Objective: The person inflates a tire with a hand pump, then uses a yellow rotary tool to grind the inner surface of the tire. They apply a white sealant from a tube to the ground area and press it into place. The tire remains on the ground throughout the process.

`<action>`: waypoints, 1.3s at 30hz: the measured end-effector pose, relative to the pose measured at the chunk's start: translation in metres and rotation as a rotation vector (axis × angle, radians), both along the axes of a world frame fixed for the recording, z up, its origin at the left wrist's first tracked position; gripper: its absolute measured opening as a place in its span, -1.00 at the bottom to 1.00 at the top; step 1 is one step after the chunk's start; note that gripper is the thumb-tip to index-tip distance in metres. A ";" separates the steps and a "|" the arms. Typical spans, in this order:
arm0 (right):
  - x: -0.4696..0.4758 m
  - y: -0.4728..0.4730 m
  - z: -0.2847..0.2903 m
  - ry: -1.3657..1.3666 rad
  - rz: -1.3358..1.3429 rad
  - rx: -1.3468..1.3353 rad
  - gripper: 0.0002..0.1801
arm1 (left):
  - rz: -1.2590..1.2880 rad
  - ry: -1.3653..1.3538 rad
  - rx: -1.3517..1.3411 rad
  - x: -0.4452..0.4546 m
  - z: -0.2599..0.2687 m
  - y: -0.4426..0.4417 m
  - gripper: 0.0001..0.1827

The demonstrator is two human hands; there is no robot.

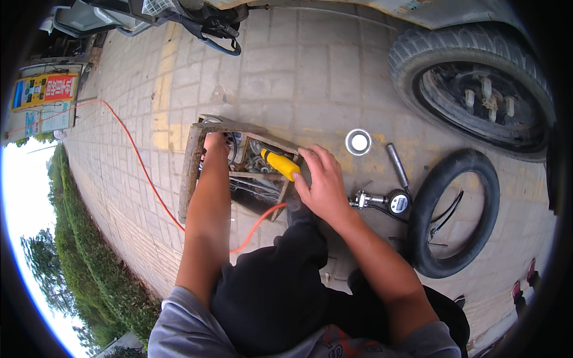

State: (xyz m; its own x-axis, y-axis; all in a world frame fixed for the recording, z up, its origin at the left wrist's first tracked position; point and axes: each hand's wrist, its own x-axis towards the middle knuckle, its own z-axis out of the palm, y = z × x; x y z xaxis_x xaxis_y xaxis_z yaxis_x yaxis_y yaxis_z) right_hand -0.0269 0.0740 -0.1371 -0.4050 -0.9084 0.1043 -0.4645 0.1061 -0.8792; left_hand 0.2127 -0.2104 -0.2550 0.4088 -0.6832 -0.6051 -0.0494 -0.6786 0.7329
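Note:
A wooden toolbox [193,147] with several compartments stands on the pavement before me. My left hand [215,142] reaches down into its far left compartment, among cables and small items; the fingers are mostly hidden. My right hand [320,179] rests at the box's right edge, its fingers spread, thumb beside the end of a yellow plastic bottle [281,164]. That bottle lies tilted over a compartment of metal parts. Whether the right hand grips the bottle or the box edge is not clear. Thin metal rods [257,187] lie in the near compartment.
Right of the box are a round metal cup [358,142], a metal bar [397,165], a digital tire inflator gauge [398,202] and a black inner tube [421,223]. A mounted wheel [403,67] stands behind them. An orange air hose [134,152] crosses the paving at left.

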 end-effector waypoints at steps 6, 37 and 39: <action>-0.008 0.003 -0.004 -0.010 -0.024 -0.006 -0.45 | 0.142 -0.086 0.020 0.011 -0.025 -0.030 -0.70; -0.023 0.008 -0.012 -0.079 0.006 -0.023 -0.49 | 0.108 -0.538 -0.014 0.045 0.058 0.076 -0.64; -0.027 0.009 -0.012 -0.070 -0.002 -0.016 -0.49 | 0.002 -0.732 0.034 0.042 0.068 0.080 -0.63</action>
